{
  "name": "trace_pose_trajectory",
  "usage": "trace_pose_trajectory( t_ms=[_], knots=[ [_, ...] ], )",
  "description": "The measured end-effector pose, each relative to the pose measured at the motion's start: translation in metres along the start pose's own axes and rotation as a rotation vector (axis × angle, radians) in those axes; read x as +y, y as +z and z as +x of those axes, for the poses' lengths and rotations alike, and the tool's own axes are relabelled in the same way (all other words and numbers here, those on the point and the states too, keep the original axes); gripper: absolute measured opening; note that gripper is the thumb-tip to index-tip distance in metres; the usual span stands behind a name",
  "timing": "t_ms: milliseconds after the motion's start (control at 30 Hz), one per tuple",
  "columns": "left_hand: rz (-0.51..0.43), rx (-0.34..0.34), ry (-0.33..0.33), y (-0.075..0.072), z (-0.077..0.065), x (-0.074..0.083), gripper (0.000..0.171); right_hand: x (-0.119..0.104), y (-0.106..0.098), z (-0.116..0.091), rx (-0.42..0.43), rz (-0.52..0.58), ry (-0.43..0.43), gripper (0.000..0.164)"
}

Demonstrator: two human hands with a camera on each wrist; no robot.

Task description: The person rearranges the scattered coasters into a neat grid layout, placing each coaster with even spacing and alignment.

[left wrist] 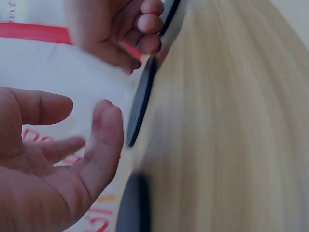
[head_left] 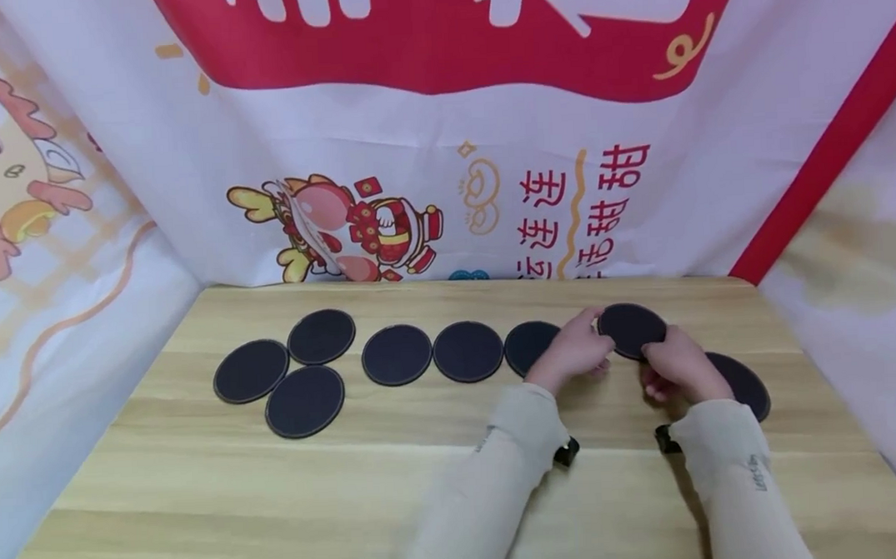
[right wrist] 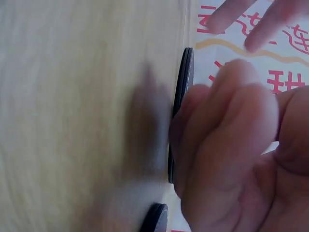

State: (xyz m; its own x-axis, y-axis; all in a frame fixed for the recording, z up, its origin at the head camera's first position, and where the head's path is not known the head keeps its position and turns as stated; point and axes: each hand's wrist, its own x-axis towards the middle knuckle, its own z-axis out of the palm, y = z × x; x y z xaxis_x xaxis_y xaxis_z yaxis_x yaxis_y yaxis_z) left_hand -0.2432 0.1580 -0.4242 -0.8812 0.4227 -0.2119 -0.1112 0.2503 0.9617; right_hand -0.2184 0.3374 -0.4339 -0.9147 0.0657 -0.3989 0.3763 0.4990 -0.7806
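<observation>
A round black coaster (head_left: 633, 330) with a pale line round its rim lies between the two hands at the back right. With its thumb over the near right edge and its fingers curled, the right hand (head_left: 680, 361) pinches this coaster; the underside of the grip is partly hidden. On the other side, the left hand (head_left: 574, 349) has its fingers spread. The left wrist view shows a gap between the left hand (left wrist: 63, 150) and the coaster (left wrist: 141, 104). Another coaster (head_left: 527, 343) is partly covered by the left hand, and one more (head_left: 741, 383) by the right hand.
Two coasters (head_left: 396, 355) (head_left: 468, 351) lie side by side mid-table. Three more (head_left: 252, 371) (head_left: 321, 337) (head_left: 305, 402) form a cluster at the left of the wooden table (head_left: 240, 505). Printed cloth (head_left: 411, 131) hangs behind and along the sides.
</observation>
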Motion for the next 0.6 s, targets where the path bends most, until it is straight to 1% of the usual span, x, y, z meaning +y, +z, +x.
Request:
trace_pose_trajectory(
  t_ms=[33, 100, 167, 233, 300, 367, 433, 533, 600],
  knots=[
    [-0.026, 0.002, -0.008, 0.007, 0.004, 0.0, 0.061, 0.002, -0.001, 0.0, -0.006, 0.013, 0.016, 0.038],
    [-0.072, 0.006, -0.025, 0.019, 0.01, 0.0, 0.067, 0.005, -0.004, 0.0, -0.001, 0.022, 0.029, 0.042],
    [-0.114, 0.029, -0.05, 0.023, 0.01, -0.004, 0.072, 0.006, 0.0, 0.0, -0.011, 0.05, 0.037, 0.05],
    [-0.177, 0.05, -0.07, 0.025, 0.011, -0.006, 0.076, 0.006, 0.001, -0.001, -0.018, 0.069, 0.047, 0.056],
    [-0.227, 0.071, -0.081, 0.026, 0.013, -0.007, 0.076, 0.005, 0.0, -0.001, -0.022, 0.09, 0.058, 0.056],
    [-0.295, 0.09, -0.093, 0.027, 0.016, -0.006, 0.076, 0.006, -0.002, -0.001, -0.025, 0.108, 0.071, 0.059],
    [-0.357, 0.107, -0.106, 0.027, 0.02, -0.005, 0.074, 0.006, -0.006, 0.001, -0.027, 0.125, 0.08, 0.064],
    [-0.438, 0.14, -0.125, 0.027, 0.024, -0.004, 0.072, 0.008, -0.011, 0.003, -0.02, 0.159, 0.084, 0.072],
    [-0.474, 0.168, -0.132, 0.026, 0.024, -0.005, 0.071, 0.007, -0.013, 0.004, -0.015, 0.173, 0.08, 0.073]
  ],
)
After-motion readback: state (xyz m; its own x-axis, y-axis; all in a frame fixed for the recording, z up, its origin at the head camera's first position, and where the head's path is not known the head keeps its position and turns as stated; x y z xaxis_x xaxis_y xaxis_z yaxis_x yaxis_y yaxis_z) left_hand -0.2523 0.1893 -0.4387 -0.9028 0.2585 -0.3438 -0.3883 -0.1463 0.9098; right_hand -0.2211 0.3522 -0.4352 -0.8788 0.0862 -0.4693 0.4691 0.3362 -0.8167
